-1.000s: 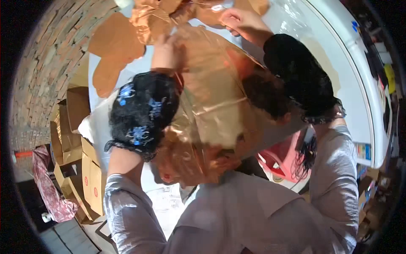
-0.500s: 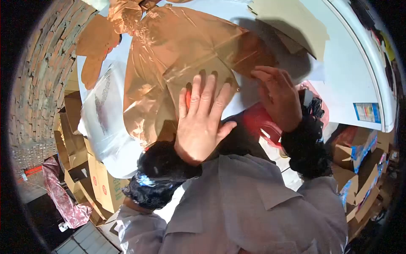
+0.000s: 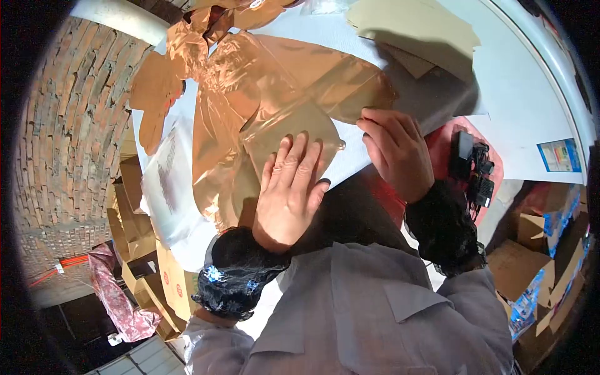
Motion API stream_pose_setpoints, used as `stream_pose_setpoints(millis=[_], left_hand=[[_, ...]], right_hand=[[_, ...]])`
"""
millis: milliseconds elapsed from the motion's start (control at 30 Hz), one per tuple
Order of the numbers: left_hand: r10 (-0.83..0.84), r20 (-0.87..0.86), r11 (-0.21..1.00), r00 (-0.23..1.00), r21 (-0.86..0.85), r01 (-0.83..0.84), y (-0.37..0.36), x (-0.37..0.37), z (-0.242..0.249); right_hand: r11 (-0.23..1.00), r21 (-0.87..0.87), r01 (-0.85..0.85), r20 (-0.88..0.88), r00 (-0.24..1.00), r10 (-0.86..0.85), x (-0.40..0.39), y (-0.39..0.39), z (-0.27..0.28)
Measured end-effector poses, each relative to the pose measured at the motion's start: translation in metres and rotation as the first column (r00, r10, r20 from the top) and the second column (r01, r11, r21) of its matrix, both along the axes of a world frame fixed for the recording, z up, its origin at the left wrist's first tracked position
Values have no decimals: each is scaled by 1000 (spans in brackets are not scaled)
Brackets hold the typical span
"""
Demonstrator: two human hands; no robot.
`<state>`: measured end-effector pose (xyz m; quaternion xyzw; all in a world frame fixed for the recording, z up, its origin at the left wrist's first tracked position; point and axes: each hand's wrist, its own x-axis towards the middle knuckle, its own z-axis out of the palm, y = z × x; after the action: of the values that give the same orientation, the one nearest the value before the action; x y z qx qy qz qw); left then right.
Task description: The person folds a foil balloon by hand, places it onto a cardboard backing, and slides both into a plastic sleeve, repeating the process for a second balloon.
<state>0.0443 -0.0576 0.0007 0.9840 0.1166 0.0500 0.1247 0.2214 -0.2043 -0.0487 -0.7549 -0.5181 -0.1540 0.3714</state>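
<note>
Copper-coloured shiny film (image 3: 300,62) lies spread and gathered on the white table, bunched at its upper left. A squarish piece wrapped in the film (image 3: 306,122) sits near the table's front edge. My left hand (image 3: 290,187) rests flat on this piece with its fingers apart. To the right, my right hand (image 3: 400,150) is held over the white surface beside the film's right edge, its fingers curled together with the thumb below them. Whether anything is between those fingertips is too small to tell.
Beige sheets (image 3: 419,31) lie at the back right. A clear plastic bag (image 3: 172,181) is left of the film. Black cables and adapters (image 3: 475,165) lie on pink material at the right. Cardboard boxes stand at the lower left (image 3: 172,275) and lower right (image 3: 515,269).
My left hand has slid slightly down on the wrapped piece. My right hand's fingers have drawn closer together, near the film's right edge. The view has shifted, showing more of the cables.
</note>
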Motion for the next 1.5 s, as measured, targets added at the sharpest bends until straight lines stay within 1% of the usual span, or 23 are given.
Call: stream_pose_setpoints(millis=[67,167,200,300,333,400,433,467,533,567,667,733,767,833,867,933,1033,1067,1167,1267,1300,1400,1500], left_hand=[[-18,-2,1000,1000,-6,18,2,0,2],[31,21,999,999,22,-31,5,-2,14],[69,45,997,997,44,-71,13,-3,15],[221,126,975,967,-5,-222,50,-10,13],[294,111,956,949,-40,-291,61,-12,15],[358,165,927,919,-181,-329,88,-13,14],[344,194,937,919,-141,-320,105,-11,13],[434,108,893,894,-184,-411,118,-9,15],[480,117,856,870,-281,-434,160,-1,0],[494,103,854,863,-246,-459,171,7,3],[536,53,840,843,-134,-526,199,27,1],[562,16,827,827,-45,-561,210,38,-9],[584,17,810,811,-80,-581,206,40,-9],[522,51,853,852,-47,-520,219,46,-21],[510,41,860,859,-57,-508,216,44,-25],[502,47,864,864,-67,-498,205,45,-12],[533,23,845,846,18,-534,199,49,-7],[548,9,834,837,74,-547,199,51,-7],[564,17,819,826,118,-562,194,54,-10],[564,30,818,825,115,-563,198,56,-14],[563,10,821,827,111,-560,200,56,-13],[508,85,848,857,128,-515,218,51,-28],[571,-21,807,821,193,-557,204,55,-22]], right_hand=[[1000,16,-9,-2,1000,9,-4,1,2],[996,-29,-79,-50,996,77,-17,3,10],[995,-38,-96,-64,994,93,-20,5,12],[990,-60,-128,-70,990,124,-31,8,10],[989,-61,-134,-70,989,130,-33,8,12],[987,-68,-146,-69,988,141,-32,10,16],[985,-78,-155,-61,987,150,-29,11,19],[986,-66,-156,-84,985,151,-25,16,27],[987,-41,-156,-130,980,149,-14,29,44],[988,3,-155,-106,982,154,-7,44,50],[959,70,-274,-99,955,280,27,86,47],[970,-85,-228,-130,968,216,40,111,35],[964,-167,-208,-147,972,184,46,122,31],[885,-314,-342,-474,865,166,51,132,56],[814,-380,-438,-635,764,114,46,135,55],[912,-33,-409,-255,886,388,57,144,6],[898,-89,-430,-204,891,406,57,142,15],[909,-81,-410,-237,893,382,52,141,22],[926,-94,-365,-316,893,320,51,137,26],[911,-35,-410,-201,896,396,47,138,22],[909,-60,-412,-203,897,393,46,137,21],[903,-102,-417,-175,901,396,42,136,25],[885,-87,-457,-54,889,454,31,134,31]])
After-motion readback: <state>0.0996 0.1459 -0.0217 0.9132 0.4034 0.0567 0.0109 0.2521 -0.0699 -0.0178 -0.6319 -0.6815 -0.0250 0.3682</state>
